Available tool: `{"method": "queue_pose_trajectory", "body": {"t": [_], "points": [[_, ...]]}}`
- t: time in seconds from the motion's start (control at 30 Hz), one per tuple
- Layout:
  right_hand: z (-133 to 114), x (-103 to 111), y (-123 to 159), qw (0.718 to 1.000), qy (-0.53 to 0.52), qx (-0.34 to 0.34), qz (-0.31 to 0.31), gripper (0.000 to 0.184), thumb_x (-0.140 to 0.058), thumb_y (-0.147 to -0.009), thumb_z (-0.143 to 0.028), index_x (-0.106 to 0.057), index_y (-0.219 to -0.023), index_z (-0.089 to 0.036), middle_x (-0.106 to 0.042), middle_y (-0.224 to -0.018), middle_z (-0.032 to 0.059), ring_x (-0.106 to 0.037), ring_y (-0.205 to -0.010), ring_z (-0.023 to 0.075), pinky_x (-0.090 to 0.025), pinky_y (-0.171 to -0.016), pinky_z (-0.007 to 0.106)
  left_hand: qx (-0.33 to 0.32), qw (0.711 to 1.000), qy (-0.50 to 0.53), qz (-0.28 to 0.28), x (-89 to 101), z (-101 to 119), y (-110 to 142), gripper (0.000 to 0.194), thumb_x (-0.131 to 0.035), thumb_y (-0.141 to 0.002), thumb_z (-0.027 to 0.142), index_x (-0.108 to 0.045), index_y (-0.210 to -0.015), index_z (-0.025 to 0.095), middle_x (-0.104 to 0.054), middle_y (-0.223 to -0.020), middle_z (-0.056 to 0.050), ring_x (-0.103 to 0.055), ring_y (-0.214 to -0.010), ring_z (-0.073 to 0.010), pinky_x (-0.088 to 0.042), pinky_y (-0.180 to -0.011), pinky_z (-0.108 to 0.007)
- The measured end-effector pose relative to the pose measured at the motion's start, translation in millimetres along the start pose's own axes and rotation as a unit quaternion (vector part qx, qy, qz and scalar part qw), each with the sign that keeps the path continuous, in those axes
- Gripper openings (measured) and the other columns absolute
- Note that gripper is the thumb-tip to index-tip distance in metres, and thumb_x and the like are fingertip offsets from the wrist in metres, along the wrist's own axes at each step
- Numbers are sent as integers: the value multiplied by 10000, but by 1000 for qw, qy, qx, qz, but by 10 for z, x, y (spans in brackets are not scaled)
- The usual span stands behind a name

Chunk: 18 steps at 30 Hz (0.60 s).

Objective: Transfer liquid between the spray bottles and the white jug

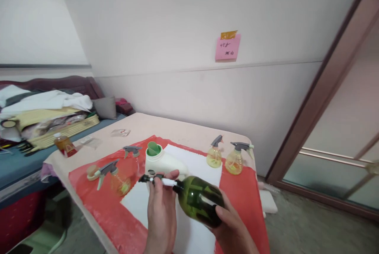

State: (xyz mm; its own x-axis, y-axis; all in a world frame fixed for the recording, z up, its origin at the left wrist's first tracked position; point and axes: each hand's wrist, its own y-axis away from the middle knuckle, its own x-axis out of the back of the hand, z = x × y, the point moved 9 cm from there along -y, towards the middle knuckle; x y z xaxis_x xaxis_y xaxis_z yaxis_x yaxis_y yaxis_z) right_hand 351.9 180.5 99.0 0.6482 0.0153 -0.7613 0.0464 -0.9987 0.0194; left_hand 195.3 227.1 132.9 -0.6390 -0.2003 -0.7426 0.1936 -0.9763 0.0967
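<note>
My right hand [232, 222] grips a dark green translucent bottle [199, 198], tilted almost onto its side with its neck to the left. My left hand [161, 212] is closed around a pump head [168, 182] with a black nozzle and a white middle section. The pump's lower end meets the bottle's neck; whether it is screwed on I cannot tell. Just behind my left hand lies a white jug [168, 162] with a green inner cup in its mouth. White paper [189, 232] is below both hands.
Clear spray bottles with grey triggers stand at left [121, 185] and right [213, 157] on a red sheet [97, 191] over the table. A bottle of amber liquid [64, 145] is at the table's left edge. A pink note [227, 47] is taped to the wall.
</note>
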Motion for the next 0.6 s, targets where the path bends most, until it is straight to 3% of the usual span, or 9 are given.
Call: {"method": "queue_pose_trajectory", "body": {"t": [0.33, 0.5, 0.6], "points": [[-114, 31, 33, 995, 52, 82, 31, 720, -892, -635, -412, -521, -1237, -276, -574, -1294, 98, -499, -1237, 336, -419, -1015, 480, 66, 994, -37, -75, -89, -235, 152, 290, -687, -843, 376, -654, -1084, 219, -670, -1214, -82, -595, -1148, -237, -454, -991, -387], [63, -17, 49, 999, -4, 29, 15, 614, -840, -712, -443, -550, -1222, -259, -553, -1351, 104, -488, -1260, 336, -462, -975, 465, 80, 994, -31, -68, -87, -206, 161, 262, -706, -830, 356, -654, -1057, 235, -682, -1204, -75, -564, -1191, -232, -450, -995, -385], [205, 43, 61, 998, -30, -29, 41, 634, -820, -722, -504, -556, -1239, -251, -566, -1351, 109, -540, -1208, 346, -522, -895, 458, 78, 993, -44, -82, -101, -173, 169, 243, -706, -828, 356, -657, -1035, 239, -678, -1211, -70, -564, -1179, -229, -462, -963, -362]]}}
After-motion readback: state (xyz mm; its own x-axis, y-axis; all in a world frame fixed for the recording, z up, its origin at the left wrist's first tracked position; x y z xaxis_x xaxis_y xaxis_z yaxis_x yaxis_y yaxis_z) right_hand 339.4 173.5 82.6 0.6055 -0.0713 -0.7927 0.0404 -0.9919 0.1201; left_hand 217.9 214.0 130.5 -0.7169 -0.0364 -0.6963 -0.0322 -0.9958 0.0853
